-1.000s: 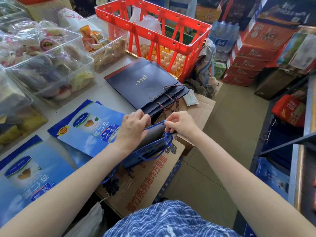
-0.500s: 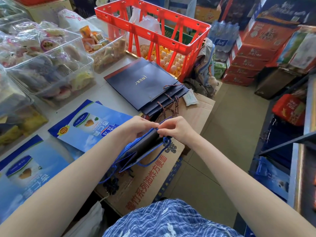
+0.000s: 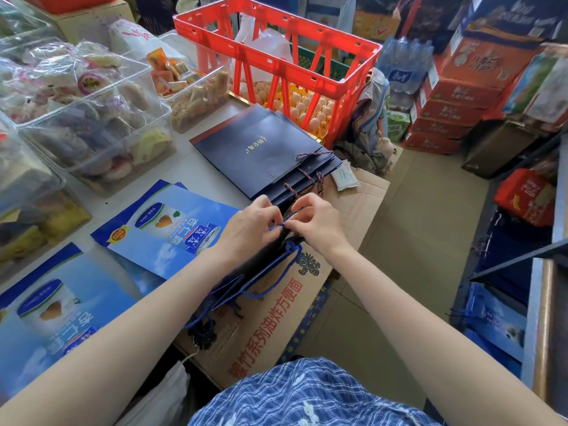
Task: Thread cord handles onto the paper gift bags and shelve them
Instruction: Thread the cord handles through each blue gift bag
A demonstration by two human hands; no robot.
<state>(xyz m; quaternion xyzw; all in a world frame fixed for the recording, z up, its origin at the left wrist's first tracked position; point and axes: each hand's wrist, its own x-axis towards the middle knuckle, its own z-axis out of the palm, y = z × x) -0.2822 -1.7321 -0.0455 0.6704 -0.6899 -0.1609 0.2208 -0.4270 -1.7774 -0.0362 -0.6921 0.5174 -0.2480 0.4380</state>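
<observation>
Pinching a blue cord [image 3: 284, 224] between them, the left hand [image 3: 250, 227] and right hand [image 3: 318, 221] hide the dark bag's [image 3: 246, 275] top edge, at center. Flat bags [image 3: 261, 149] lie at 12 o'clock on the grey table [image 3: 190, 167]; cardboard box [image 3: 276, 315] below.

Fingertips of left hand [image 3: 250, 224] and right hand [image 3: 319, 221]: curled inward around blue cord [image 3: 284, 224], contact points concealed. Mouth of navy gift bag [image 3: 246, 272] below the hands: largely covered by left forearm. Eyelet under the cord: not visible. Gold lettering on flat bag stack [image 3: 261, 149] beyond the hands: too small to read. Clear snack tubs [image 3: 92, 118] left of the stack: contents blurred, cut off by left edge. Shelf [image 3: 541, 272] right of the hands: cropped at frame edge.
</observation>
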